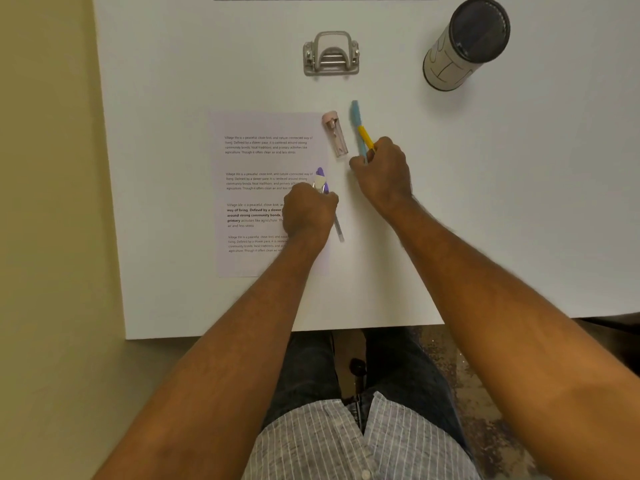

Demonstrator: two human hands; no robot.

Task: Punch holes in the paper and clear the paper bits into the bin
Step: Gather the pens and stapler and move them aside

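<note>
A pink case (335,134) lay mid-tabletop, just beside a blue and yellow pen (360,128). A purple-capped pen (327,199) sat nearer the front edge.

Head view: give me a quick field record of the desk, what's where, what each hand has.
surface: white table
paper: printed sheet lying flat, left of centre
hole punch: metal punch beyond the sheet, untouched
bin: cylindrical container at far right, dark opening
left hand: left hand over the sheet's right edge, gripping a purple-capped pen
right hand: right hand gripping a blue and yellow pen
other: small clear pink-capped case at the sheet's top right corner
holes punched: none visible
</note>
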